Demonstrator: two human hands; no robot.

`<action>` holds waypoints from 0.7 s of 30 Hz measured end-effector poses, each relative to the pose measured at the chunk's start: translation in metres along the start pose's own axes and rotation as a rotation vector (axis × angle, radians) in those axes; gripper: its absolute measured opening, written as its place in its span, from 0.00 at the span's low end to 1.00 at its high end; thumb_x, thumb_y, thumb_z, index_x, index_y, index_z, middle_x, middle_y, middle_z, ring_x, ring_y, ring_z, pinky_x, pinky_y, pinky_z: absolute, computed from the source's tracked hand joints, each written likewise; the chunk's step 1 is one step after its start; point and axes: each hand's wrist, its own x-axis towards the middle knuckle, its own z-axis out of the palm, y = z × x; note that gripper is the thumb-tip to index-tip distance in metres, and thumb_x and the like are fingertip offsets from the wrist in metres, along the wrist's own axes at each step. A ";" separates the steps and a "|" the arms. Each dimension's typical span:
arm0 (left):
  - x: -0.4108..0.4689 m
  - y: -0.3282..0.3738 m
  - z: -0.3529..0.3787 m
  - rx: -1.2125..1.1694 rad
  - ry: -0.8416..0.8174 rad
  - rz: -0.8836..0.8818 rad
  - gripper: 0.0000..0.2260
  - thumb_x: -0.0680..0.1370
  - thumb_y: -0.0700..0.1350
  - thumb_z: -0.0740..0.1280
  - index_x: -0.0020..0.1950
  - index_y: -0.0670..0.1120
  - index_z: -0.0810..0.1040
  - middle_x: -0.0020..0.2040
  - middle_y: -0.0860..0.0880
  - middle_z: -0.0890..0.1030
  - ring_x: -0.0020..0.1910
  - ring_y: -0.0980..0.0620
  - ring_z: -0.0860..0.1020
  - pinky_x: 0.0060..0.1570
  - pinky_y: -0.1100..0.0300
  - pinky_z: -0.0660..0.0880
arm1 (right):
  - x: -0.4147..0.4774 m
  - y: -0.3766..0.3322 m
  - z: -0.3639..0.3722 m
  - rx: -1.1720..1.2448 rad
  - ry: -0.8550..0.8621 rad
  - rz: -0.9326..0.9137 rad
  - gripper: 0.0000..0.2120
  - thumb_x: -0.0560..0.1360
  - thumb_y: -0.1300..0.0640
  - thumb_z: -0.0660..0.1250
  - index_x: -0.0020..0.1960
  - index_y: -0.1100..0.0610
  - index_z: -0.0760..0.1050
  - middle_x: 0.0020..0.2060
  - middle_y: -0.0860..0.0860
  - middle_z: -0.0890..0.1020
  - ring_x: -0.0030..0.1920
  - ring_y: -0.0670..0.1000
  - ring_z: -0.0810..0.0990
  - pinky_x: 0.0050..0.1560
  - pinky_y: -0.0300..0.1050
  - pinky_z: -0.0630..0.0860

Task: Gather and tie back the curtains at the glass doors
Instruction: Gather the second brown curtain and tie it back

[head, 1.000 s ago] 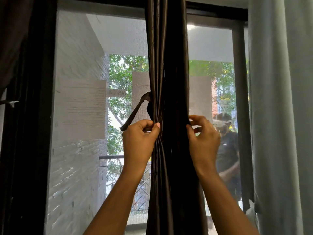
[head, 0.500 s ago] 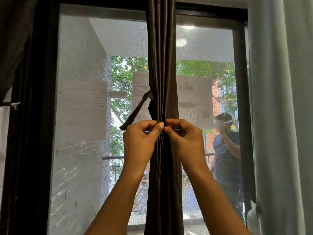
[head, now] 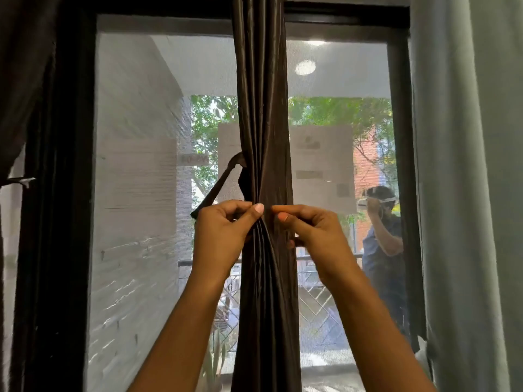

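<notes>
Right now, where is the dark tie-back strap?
In the head view the tie-back strap hangs at the left edge of the gathered brown curtain, slanting down and left just above the left hand, in front of the glass door.

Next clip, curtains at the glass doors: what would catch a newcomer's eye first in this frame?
Dead centre, a dark brown curtain hangs bunched into a narrow column, pinched at mid-height by the left hand and right hand. A dark tie strap angles off its left edge above the left hand. At far right hangs a pale grey-green curtain.
</notes>
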 end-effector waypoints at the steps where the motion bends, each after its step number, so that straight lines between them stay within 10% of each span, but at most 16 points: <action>1: 0.000 -0.001 0.002 0.020 0.023 0.000 0.06 0.73 0.47 0.73 0.45 0.46 0.85 0.39 0.48 0.85 0.42 0.49 0.84 0.49 0.44 0.80 | 0.005 0.005 -0.007 0.011 0.083 -0.001 0.09 0.75 0.63 0.67 0.47 0.52 0.82 0.38 0.47 0.85 0.40 0.44 0.83 0.36 0.38 0.78; 5: -0.003 0.001 0.008 0.134 0.117 0.039 0.06 0.74 0.45 0.71 0.45 0.44 0.84 0.38 0.49 0.84 0.39 0.51 0.82 0.46 0.51 0.80 | 0.029 0.035 -0.023 -0.239 0.362 0.043 0.12 0.74 0.58 0.69 0.57 0.52 0.78 0.54 0.49 0.80 0.53 0.48 0.78 0.54 0.46 0.76; 10: -0.008 0.004 0.016 0.318 0.225 0.081 0.02 0.75 0.45 0.70 0.43 0.49 0.81 0.36 0.57 0.81 0.37 0.60 0.80 0.38 0.70 0.73 | 0.045 0.051 -0.022 -0.040 0.111 0.400 0.19 0.75 0.56 0.68 0.65 0.57 0.71 0.57 0.53 0.78 0.54 0.52 0.77 0.53 0.46 0.75; 15: -0.013 0.004 0.018 0.388 0.289 0.097 0.04 0.76 0.46 0.69 0.47 0.48 0.83 0.36 0.61 0.79 0.36 0.65 0.78 0.37 0.76 0.70 | 0.034 0.051 -0.028 -0.207 0.304 0.171 0.04 0.72 0.57 0.71 0.47 0.53 0.78 0.41 0.49 0.83 0.44 0.51 0.82 0.53 0.53 0.79; 21: -0.020 0.008 0.028 0.359 0.308 0.117 0.07 0.75 0.46 0.70 0.50 0.46 0.84 0.37 0.59 0.80 0.38 0.64 0.80 0.41 0.72 0.76 | -0.008 0.016 -0.033 -0.366 0.403 -0.190 0.09 0.75 0.58 0.68 0.54 0.50 0.78 0.45 0.45 0.79 0.40 0.39 0.78 0.43 0.32 0.77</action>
